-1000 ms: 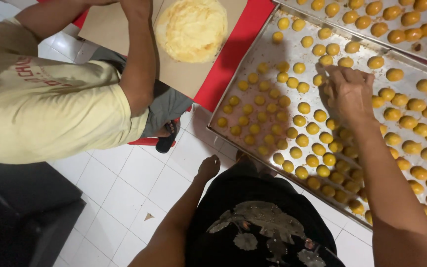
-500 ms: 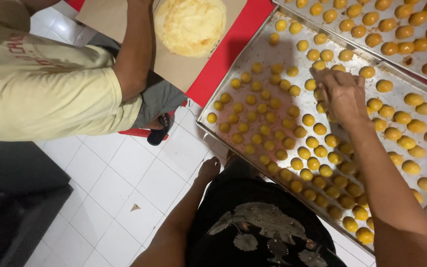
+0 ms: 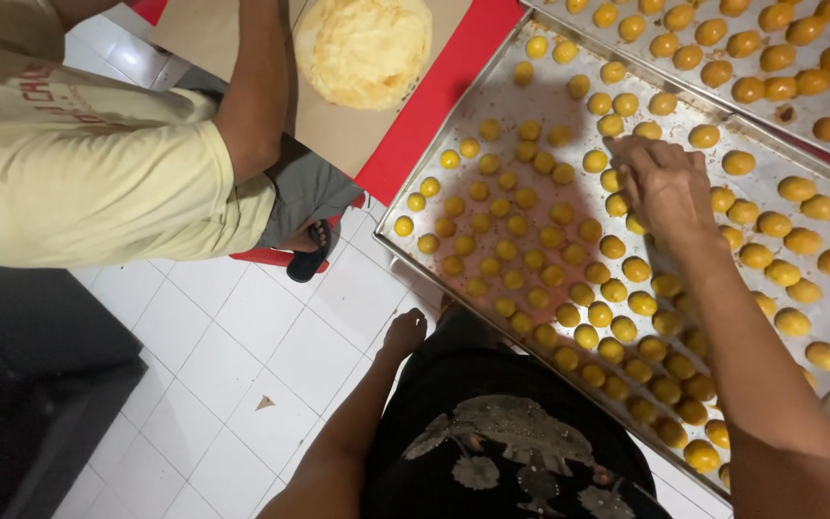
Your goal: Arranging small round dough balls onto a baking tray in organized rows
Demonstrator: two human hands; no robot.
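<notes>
The white tiled floor (image 3: 242, 356) fills the lower left, with a dark block of furniture (image 3: 31, 384) along its left edge. Above it a second person in a pale yellow shirt (image 3: 79, 173) leans in from the left, one bare forearm (image 3: 256, 86) reaching up over a sheet of brown cardboard (image 3: 338, 125) that lies on a red surface (image 3: 444, 86). A big metal baking tray (image 3: 492, 96) slants across the right half, covered in rows of small round yellow dough balls (image 3: 530, 259), and a second tray (image 3: 722, 58) of darker golden balls sits just beyond it at the top right. The wearer's black printed shirt (image 3: 501, 442) shows at the bottom centre. On the cardboard rests a large flattened mound of pale yellow dough (image 3: 365, 48). The right hand (image 3: 665, 183) is stretched over the near tray, palm down, fingers curled onto the balls near the tray's middle; whether it grips one cannot be told, since the fingers hide what lies beneath. The left hand (image 3: 403, 334) hangs low beside the tray's near edge, loosely curled and holding nothing. A dark sandal (image 3: 311, 252) on the second person's foot shows under the red edge.
</notes>
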